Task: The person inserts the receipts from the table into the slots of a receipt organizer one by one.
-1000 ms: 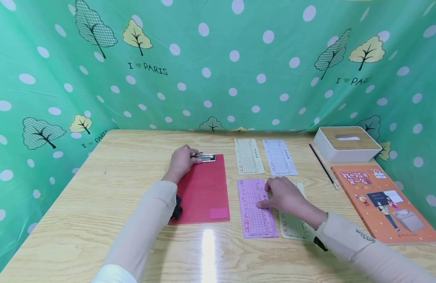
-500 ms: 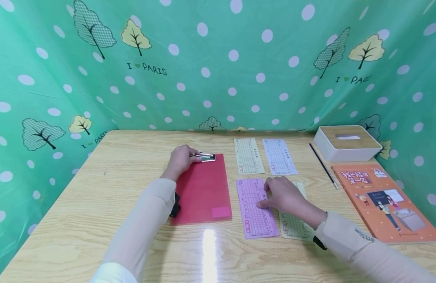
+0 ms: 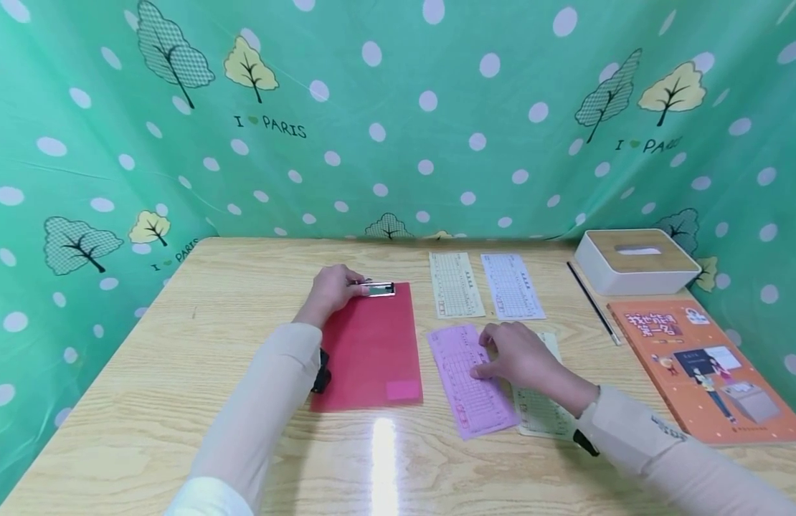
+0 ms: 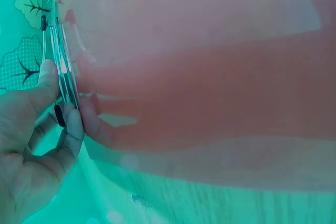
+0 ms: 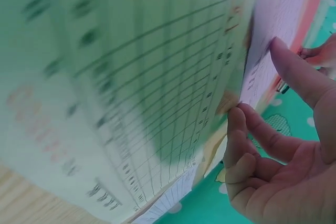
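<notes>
My left hand grips the metal clip at the far edge of a translucent red clipboard. In the left wrist view the thumb lies on one side of the clip and fingers on the other. My right hand pinches the right edge of a purple printed form, which lies at a slant right of the clipboard; the right wrist view has the thumb on its face and the index fingertip at its edge. Under this hand lies a pale green form, partly covered by the hand.
Behind the purple form lie a cream form and a pale blue form. Farther right are a pencil, a white tissue box with a wooden lid and an orange book. A green dotted curtain hangs behind the table.
The purple form has turned slightly, its near end swinging right over the pale green form's edge. The clipboard's near end has shifted a little to the right. Both hands stay nearly in place.
</notes>
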{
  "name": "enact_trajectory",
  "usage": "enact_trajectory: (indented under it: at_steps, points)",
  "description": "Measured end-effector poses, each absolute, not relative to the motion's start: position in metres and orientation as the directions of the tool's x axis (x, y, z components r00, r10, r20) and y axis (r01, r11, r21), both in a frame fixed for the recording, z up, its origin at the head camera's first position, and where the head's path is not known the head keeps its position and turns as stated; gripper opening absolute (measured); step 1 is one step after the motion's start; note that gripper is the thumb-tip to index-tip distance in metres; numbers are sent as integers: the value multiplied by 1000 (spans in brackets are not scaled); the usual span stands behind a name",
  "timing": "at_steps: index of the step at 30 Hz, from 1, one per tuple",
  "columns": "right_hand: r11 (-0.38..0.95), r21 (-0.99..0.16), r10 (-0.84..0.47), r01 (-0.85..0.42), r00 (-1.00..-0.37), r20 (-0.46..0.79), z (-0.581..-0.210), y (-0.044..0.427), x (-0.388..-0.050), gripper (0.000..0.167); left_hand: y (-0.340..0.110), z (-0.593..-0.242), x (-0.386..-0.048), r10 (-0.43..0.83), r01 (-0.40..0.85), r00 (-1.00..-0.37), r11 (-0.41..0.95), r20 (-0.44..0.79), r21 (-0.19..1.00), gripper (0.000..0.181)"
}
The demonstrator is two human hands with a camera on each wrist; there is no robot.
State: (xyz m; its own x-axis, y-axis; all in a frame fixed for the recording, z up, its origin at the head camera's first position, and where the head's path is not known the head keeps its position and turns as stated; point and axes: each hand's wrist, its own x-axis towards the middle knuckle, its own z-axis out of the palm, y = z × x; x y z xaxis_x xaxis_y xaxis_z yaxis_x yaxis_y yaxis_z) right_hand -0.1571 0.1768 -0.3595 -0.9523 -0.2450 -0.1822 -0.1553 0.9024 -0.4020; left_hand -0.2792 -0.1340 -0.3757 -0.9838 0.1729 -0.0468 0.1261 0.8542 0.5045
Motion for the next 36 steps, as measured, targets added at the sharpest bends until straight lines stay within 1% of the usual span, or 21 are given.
enact_trajectory:
  at_steps: [2,5,8,10,13,19,24,28,34,36]
  points:
    - [899,-405,-255,-165,-950,-179,-358,176,-157,55,-134,-376,-280,172,125,-984,851,-45,510,32]
    - [905,-399,-237,-146,-953,-190,-354,174,-154,58,-135,-377,-281,174,129,-984,852,-41,508,33]
    - [927,-357,-208,-119,-953,-222,-350,172,-149,53,-135,-378,-280,177,136,-984,855,-36,501,33]
    - [940,-320,-204,-121,-949,-239,-350,171,-146,51,-135,-379,-280,182,144,-983,857,-29,495,33]
    - [945,-299,-209,-131,-946,-247,-353,169,-142,50,-136,-379,-279,184,147,-983,855,-25,497,33]
    - [932,-339,-205,-125,-955,-212,-359,165,-141,44,-135,-379,-279,187,142,-982,842,-34,520,34]
    - [920,-385,-167,-65,-957,-237,-359,162,-141,41,-135,-378,-279,195,153,-980,845,-29,513,33]
    - [913,-406,-144,-31,-957,-253,-359,161,-140,46,-135,-378,-279,191,153,-981,847,-23,508,32]
    - [886,-463,-126,19,-951,-281,-360,163,-141,69,-134,-377,-277,207,170,-978,853,-21,493,25]
    - [882,-472,-129,15,-954,-271,-361,164,-141,73,-133,-376,-277,205,164,-978,854,-28,494,23]
